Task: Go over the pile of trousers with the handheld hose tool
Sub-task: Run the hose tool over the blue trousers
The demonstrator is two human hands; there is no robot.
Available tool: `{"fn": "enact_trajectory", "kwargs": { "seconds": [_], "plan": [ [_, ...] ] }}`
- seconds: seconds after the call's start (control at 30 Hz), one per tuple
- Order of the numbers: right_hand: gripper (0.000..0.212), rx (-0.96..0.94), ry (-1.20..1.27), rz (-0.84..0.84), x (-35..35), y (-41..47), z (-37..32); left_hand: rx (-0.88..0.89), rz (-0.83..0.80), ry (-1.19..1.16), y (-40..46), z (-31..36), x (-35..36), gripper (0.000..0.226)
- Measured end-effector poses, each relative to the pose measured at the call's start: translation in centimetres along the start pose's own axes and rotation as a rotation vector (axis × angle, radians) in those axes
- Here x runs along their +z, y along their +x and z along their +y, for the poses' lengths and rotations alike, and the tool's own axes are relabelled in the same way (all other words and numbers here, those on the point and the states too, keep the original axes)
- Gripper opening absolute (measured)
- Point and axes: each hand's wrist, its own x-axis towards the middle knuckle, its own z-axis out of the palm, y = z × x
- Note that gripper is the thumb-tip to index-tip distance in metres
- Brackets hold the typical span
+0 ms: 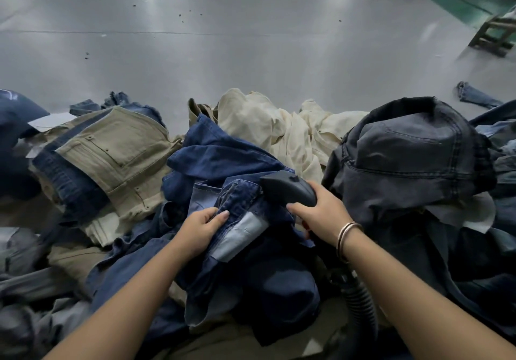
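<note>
The right hand (318, 211) is gripping the dark handheld hose tool (287, 190) by its handle, fingers curled round it, its head resting on the navy trousers (237, 200) at the middle of the pile. The left hand (203, 227) is pinching their waistband, holding it taut. The ribbed hose (360, 309) is trailing down under the right forearm. The cloth is looking soft and floppy, probably fairly heavy; gripping at the stiffer waistband seems wisest.

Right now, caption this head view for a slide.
Right hand runs the hose tool over navy trousers held by the left hand.
</note>
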Motion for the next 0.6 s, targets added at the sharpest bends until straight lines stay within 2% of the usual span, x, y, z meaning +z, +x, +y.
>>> {"fn": "enact_trajectory", "kwargs": {
  "seconds": [0.23,0.3,0.43,0.6],
  "plan": [
    [0.024,-0.021,0.078,0.008,-2.3,-2.3,0.8,-0.001,-0.014,-0.01,0.3,0.0,-0.4,0.032],
    [0.027,-0.028,0.047,-0.03,-2.2,-3.1,1.2,-0.003,-0.007,-0.032,0.3,0.0,-0.4,0.031],
    [0.031,-0.049,-0.049,-0.101,-0.3,-3.1,1.6,0.026,-0.097,-0.027,0.2,-0.2,-0.3,0.034],
    [0.042,-0.046,-0.044,0.005,0.6,-1.0,0.8,0.01,-0.148,-0.038,-0.3,-0.5,-0.6,0.035]
  ]
}}
